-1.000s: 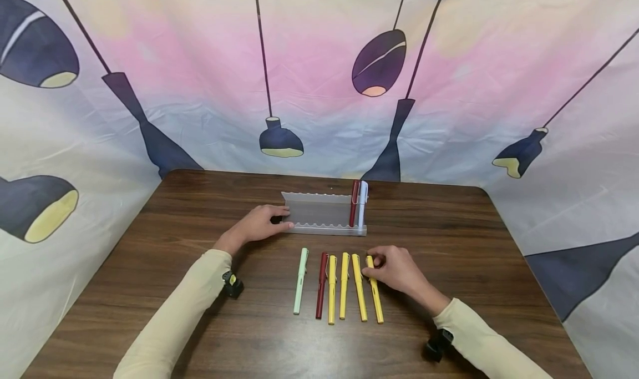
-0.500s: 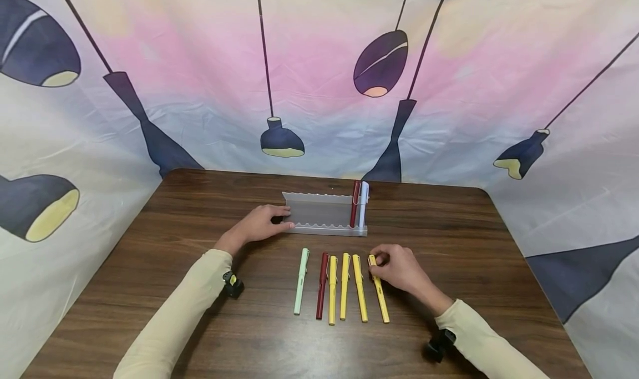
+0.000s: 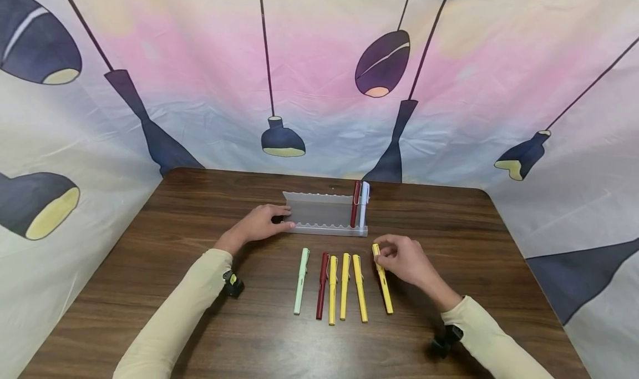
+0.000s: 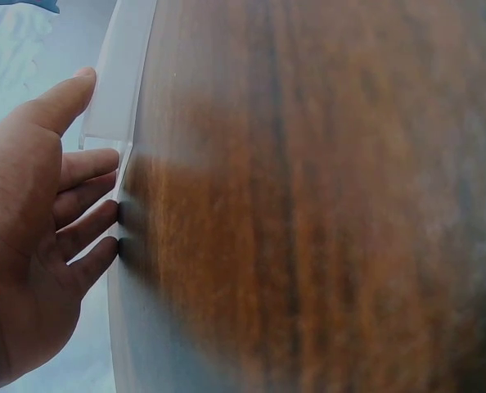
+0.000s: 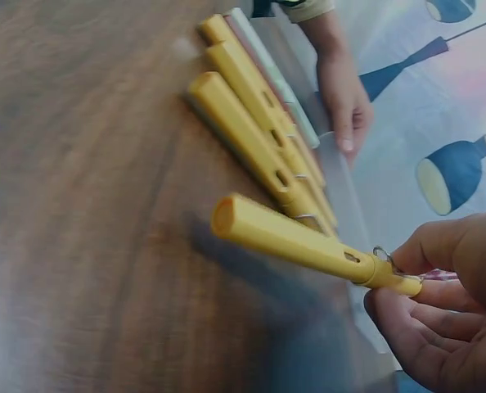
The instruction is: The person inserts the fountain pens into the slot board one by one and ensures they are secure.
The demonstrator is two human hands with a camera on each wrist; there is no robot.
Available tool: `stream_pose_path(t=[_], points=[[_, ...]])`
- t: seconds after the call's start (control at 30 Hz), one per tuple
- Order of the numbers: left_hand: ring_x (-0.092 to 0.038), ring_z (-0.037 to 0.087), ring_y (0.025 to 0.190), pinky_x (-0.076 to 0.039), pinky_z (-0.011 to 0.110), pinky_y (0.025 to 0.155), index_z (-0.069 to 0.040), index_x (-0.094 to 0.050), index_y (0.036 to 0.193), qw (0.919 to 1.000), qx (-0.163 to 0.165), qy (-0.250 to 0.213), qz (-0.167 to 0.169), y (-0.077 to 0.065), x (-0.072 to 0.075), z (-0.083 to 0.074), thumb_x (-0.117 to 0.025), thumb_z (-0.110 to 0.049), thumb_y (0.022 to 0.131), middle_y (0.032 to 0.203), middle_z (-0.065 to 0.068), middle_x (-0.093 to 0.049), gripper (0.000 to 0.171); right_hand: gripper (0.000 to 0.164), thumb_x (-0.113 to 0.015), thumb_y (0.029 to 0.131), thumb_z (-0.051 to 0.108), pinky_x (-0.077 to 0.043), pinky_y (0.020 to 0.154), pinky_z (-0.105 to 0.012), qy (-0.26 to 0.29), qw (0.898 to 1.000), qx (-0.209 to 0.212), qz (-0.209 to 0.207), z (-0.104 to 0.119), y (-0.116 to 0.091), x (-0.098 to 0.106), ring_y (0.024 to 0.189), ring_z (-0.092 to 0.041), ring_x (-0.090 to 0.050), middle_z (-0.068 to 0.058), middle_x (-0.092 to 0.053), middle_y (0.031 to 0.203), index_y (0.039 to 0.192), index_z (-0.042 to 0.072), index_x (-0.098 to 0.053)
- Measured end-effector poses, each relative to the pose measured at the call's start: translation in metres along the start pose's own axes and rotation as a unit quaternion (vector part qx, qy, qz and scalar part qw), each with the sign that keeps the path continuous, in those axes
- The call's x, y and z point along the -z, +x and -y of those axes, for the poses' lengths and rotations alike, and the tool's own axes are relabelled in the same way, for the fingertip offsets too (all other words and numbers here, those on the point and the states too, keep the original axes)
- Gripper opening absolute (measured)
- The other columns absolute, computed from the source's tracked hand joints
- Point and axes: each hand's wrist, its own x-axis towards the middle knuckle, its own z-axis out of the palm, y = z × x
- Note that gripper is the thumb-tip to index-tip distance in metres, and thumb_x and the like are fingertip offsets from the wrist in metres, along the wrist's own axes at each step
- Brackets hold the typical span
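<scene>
Between thumb and fingers my right hand (image 3: pixel 406 259) pinches a yellow pen (image 3: pixel 383 282) by its capped end. In the right wrist view, this yellow pen (image 5: pixel 296 246) is lifted, with its shadow on the wood below. My left hand (image 3: pixel 258 222) rests at the left end of a clear pen rack (image 3: pixel 319 212). In the left wrist view its fairly straight fingers touch the rack's end and the thumb lies along its front strip (image 4: pixel 120 90). A dark red pen (image 3: pixel 355 204) and a pale lavender pen (image 3: pixel 364 207) stand in the rack's right-hand slots.
Left of the held pen, several pens lie in a row on the wooden table (image 3: pixel 249 323): a mint green pen (image 3: pixel 301 282), a dark red pen (image 3: pixel 321 286) and yellow pens, one a yellow pen (image 3: pixel 360 288) nearest my right hand. A patterned cloth (image 3: pixel 319 79) hangs behind the table.
My right hand has moved slightly right and away from the person, taking the rightmost yellow pen out of the row and up. The left hand and rack have stayed in place.
</scene>
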Motion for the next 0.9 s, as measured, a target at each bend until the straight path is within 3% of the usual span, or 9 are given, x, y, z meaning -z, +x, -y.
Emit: stream_pose_path(t=[0.17, 0.5, 0.9], points=[[-0.045, 0.034, 0.143, -0.039, 0.054, 0.115, -0.003, -0.061, 0.141, 1.0000, -0.001, 0.001, -0.001, 0.000, 0.000, 0.001, -0.063, -0.052, 0.099, 0.153, 0.014, -0.052, 0.064, 0.031, -0.077, 0.087, 0.008, -0.045, 0.051, -0.027, -0.001, 0.999, 0.026, -0.019, 0.007, 0.004, 0.013, 0.060, -0.011, -0.057, 0.000, -0.071, 0.081, 0.118, 0.006, -0.072], [-0.044, 0.034, 0.144, -0.038, 0.054, 0.115, -0.004, -0.061, 0.142, 1.0000, 0.004, 0.004, 0.003, 0.000, 0.000, 0.001, -0.062, -0.052, 0.100, 0.153, 0.013, -0.051, 0.064, 0.033, -0.078, 0.090, 0.014, -0.056, 0.062, -0.032, 0.010, 0.997, 0.066, -0.047, 0.022, 0.017, 0.032, 0.073, -0.011, -0.070, -0.004, -0.077, 0.093, 0.122, 0.008, -0.071], [-0.045, 0.032, 0.144, -0.039, 0.052, 0.115, -0.004, -0.061, 0.141, 1.0000, -0.001, 0.008, -0.001, 0.002, -0.003, 0.005, -0.063, -0.053, 0.099, 0.153, 0.012, -0.051, 0.064, 0.034, -0.078, 0.092, 0.014, -0.059, 0.069, -0.034, 0.032, 0.986, 0.133, -0.091, 0.033, 0.043, 0.041, 0.083, -0.018, -0.075, -0.008, -0.078, 0.100, 0.125, 0.009, -0.070]])
